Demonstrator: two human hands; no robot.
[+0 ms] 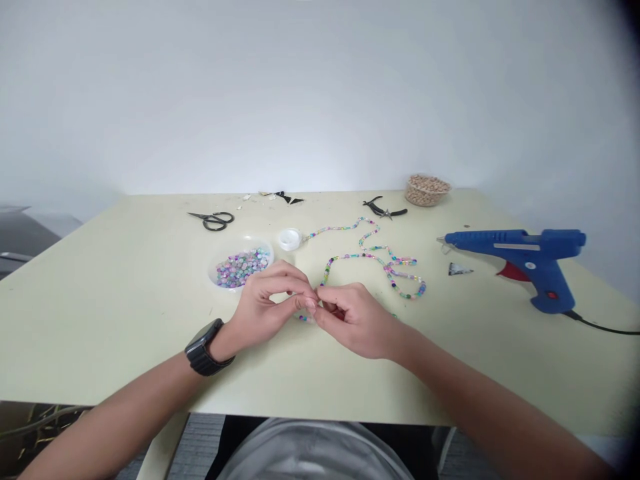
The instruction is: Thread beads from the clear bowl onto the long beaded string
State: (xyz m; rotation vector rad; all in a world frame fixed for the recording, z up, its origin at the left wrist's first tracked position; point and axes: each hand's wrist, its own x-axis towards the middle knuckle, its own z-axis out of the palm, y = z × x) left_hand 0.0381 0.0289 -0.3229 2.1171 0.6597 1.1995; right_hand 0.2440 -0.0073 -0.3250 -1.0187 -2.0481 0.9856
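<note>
- Took the meeting point of the fingertips as clock centre, with 12 o'clock toward the far edge of the desk (pixel 100 320).
- Showed left hand (pixel 260 305) on the 9 o'clock side, narrowed to a pinch of thumb and forefinger, with a dark watch (pixel 207 347) at the wrist.
- Showed right hand (pixel 357 323) between 3 and 4 o'clock, likewise pinched narrow, tips close against those of the left hand; could not tell the item between, too small and partly covered.
- Displayed beaded strand (pixel 367 255) in loose loops on the desk, from 11 o'clock, beside a small white round item (pixel 290 240), around to 3 o'clock, with one stretch leading in to the right hand and a short beaded run just below the pinch.
- Included, at 10 o'clock, bead bowl (pixel 212 265) with loose beads (pixel 243 267) just beyond the left hand, and scissors (pixel 215 220) farther out.
- Included pliers (pixel 386 212) at 1 o'clock, bowl of tan pellets (pixel 425 199) farther along, and blue glue gun (pixel 530 257) near 3 o'clock.
- Judged as fine fingertip work on the strand, probably threading or knotting.
- Called, by judgement, for one steady pinch, one small precise movement opposite, and enough slack against slipping beads.
</note>
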